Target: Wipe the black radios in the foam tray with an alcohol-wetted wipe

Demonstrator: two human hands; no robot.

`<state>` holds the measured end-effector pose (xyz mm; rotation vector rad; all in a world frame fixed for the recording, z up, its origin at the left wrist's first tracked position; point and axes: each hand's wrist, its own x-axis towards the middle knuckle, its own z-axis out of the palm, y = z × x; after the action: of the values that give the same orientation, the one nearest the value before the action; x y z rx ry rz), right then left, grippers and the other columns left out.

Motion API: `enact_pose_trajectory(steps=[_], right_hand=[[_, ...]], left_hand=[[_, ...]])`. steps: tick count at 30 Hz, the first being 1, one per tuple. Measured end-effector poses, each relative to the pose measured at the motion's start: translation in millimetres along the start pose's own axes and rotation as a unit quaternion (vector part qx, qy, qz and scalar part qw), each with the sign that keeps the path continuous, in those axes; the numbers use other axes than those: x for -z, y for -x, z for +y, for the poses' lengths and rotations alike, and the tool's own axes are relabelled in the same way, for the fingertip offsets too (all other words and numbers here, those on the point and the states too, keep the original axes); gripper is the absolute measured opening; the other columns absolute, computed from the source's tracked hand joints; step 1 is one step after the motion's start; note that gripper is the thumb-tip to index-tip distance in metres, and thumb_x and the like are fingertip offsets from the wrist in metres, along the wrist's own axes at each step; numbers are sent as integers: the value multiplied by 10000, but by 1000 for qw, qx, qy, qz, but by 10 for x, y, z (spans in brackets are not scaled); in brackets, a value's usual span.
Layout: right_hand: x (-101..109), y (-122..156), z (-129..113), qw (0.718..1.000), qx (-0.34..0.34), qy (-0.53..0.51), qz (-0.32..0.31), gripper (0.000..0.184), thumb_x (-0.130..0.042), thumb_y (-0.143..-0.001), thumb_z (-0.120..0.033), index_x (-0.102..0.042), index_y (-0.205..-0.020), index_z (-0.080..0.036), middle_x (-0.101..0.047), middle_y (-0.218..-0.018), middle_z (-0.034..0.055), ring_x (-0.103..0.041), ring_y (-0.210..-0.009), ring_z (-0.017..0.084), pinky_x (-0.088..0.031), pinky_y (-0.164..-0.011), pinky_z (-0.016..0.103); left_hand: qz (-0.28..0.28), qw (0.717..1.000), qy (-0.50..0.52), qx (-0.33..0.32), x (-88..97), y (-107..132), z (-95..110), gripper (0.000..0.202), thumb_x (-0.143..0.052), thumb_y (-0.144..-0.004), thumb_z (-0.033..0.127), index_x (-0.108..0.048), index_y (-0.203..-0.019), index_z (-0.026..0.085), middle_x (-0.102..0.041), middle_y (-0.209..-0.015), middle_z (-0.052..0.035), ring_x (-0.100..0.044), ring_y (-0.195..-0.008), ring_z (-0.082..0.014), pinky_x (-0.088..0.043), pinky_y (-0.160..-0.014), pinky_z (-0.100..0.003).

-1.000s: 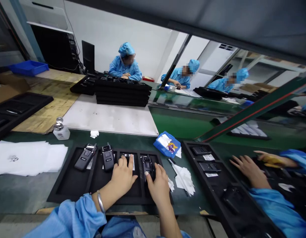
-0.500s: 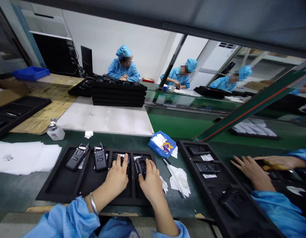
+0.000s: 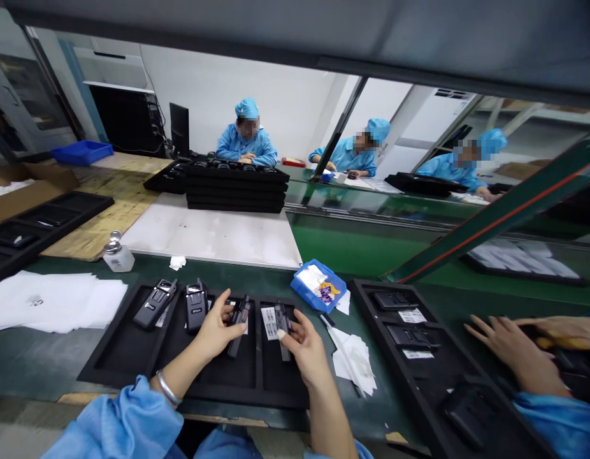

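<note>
A black compartment tray lies in front of me on the green belt. Two black handheld radios lie in its two left slots. My left hand grips a third black device, tipped on its edge in the third slot. My right hand pinches a fourth device, also on edge, in the right slot beside a white label.
A blue box of wipes and loose white tissues lie to the right of the tray. A co-worker's hands rest on a second black tray. White sheets, a small bottle, stacked trays and seated workers lie beyond.
Both hands have lifted off the flat devices and turned them up onto their edges in the two right slots. The white label under the right one now shows.
</note>
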<state>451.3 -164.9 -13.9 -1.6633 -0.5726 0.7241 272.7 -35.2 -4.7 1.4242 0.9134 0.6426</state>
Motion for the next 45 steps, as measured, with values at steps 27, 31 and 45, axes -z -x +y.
enact_pose_trajectory(steps=[27, 31, 45], right_hand=[[-831, 519, 250, 997, 70, 13, 22, 755, -426, -945, -660, -492, -1458, -110, -530, -1467, 149, -453, -1407, 285, -332, -1196, 491], [-805, 507, 237, 997, 74, 23, 15, 755, -406, -953, -667, -500, -1453, -110, -553, -1445, 150, -466, -1397, 286, -346, -1189, 489], [-750, 446, 157, 995, 63, -72, -36, 610, -585, -933, -544, -537, -1428, -192, -564, -1444, 114, -484, -1382, 289, -325, -1201, 522]], left_hand=[[-39, 947, 309, 81, -19, 165, -130, 599, -899, -681, 432, -722, -1205, 203, -702, -1257, -115, -637, -1180, -289, -388, -1132, -458], [-36, 945, 311, 94, -17, 137, -137, 610, -914, -658, 436, -729, -1186, 193, -702, -1252, -120, -631, -1180, -293, -379, -1135, -468], [-45, 948, 303, 91, 20, 93, -122, 593, -925, -658, 376, -723, -1189, 207, -717, -1163, -99, -632, -1127, -253, -372, -1129, -467]])
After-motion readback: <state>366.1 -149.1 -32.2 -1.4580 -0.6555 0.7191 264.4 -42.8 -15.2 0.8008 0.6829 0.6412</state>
